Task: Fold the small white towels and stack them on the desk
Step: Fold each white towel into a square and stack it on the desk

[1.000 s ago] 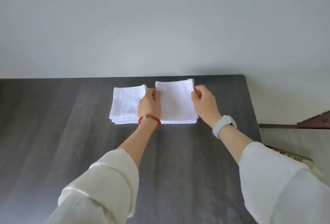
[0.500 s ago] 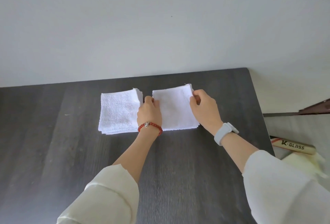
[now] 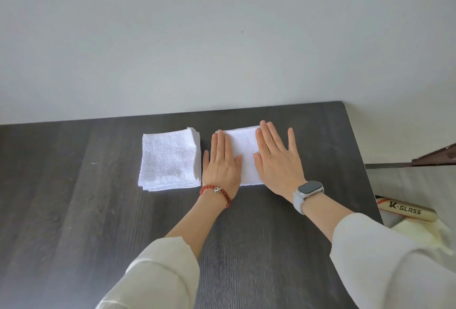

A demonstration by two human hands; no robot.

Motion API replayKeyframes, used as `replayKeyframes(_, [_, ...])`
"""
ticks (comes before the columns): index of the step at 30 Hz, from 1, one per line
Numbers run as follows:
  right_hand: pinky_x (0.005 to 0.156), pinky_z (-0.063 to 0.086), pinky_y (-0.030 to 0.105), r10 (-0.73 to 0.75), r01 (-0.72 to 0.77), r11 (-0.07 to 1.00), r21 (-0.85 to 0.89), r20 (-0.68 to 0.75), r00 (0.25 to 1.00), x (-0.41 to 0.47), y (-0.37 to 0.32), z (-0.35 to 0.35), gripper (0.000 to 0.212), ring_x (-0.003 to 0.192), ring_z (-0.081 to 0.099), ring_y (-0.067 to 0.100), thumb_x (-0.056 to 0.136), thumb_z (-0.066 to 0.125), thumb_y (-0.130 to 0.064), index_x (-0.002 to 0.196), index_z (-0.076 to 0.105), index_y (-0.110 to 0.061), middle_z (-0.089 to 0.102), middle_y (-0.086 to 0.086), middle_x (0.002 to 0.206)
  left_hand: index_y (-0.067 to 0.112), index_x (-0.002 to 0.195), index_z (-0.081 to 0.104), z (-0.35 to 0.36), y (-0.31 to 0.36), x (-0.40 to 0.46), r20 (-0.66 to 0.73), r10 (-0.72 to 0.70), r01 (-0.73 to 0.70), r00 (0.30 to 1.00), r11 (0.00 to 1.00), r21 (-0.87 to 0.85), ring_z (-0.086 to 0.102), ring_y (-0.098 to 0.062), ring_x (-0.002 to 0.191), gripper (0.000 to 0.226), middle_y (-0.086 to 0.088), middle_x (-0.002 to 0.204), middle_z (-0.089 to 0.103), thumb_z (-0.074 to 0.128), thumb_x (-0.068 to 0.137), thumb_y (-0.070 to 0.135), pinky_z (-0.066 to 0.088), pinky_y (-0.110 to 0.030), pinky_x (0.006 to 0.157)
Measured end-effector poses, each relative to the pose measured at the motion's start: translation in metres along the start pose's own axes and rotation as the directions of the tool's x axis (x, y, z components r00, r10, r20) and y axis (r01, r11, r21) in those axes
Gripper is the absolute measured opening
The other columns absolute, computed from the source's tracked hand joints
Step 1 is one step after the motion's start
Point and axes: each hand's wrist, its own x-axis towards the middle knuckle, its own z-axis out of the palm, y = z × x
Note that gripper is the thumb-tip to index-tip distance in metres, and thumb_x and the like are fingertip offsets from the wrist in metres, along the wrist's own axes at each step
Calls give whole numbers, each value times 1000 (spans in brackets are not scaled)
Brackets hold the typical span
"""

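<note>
Hands lie flat, fingers straight: left hand (image 3: pixel 222 163) and right hand (image 3: pixel 277 163) press a folded towel (image 3: pixel 244 153) onto the dark desk (image 3: pixel 98 222). Just left sits the stacked towels pile (image 3: pixel 169 159).

Two towel piles (image 3: pixel 170 159) (image 3: pixel 244 153) – two hands (image 3: pixel 222 163) (image 3: pixel 277 163) – one desk (image 3: pixel 74 210).

Legible text: one item only. "K-GLASS" in dark capitals, printed lengthwise on cream tube (image 3: pixel 407 210) lying off desk's right edge, lower right of head view. Large stylised "K", then hyphen, then "GLASS" in smaller blocky letters. Red-and-dark band at tube's left end; any print there too small to read. Watch (image 3: pixel 309 188) face dark, no digits showing. Bracelet (image 3: pixel 217 190) charm marking unreadable. Towels (image 3: pixel 170 159) without visible labels.
</note>
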Motion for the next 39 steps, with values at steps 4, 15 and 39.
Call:
replayKeyframes(4, [105,30,55,-8,5,1000,29,100,995,0,3,-6,59,138,27,28,92,15,-34,141,32,-4,27,14,150,13,146,-9,-6,5,0,103,-15,21,995,998,-53,-15,-14,142,58,-1,155,-16,19,100,33,5,-41,117])
replayKeyframes(15, [104,37,33,72,-42,864,502,-41,997,-53,-8,-105,37,127,42,19,96,37,-19,131,48,-15,51,1,134,15,136,41,-99,25,-52,-180,56,-91,982,977,-194,30,-19,136,41,-4,147,35,39,96,24,26,-36,111])
replayKeyframes(39, [84,49,39,782,-506,595,625,-306,543,-633,132,-197,21,95,62,26,90,51,-8,106,64,-6,67,10,105,9,112,61,-37,361,-432,-133,707,-672,694,571,-471,59,-26,104,25,-8,114,62,48,92,19,45,-31,88])
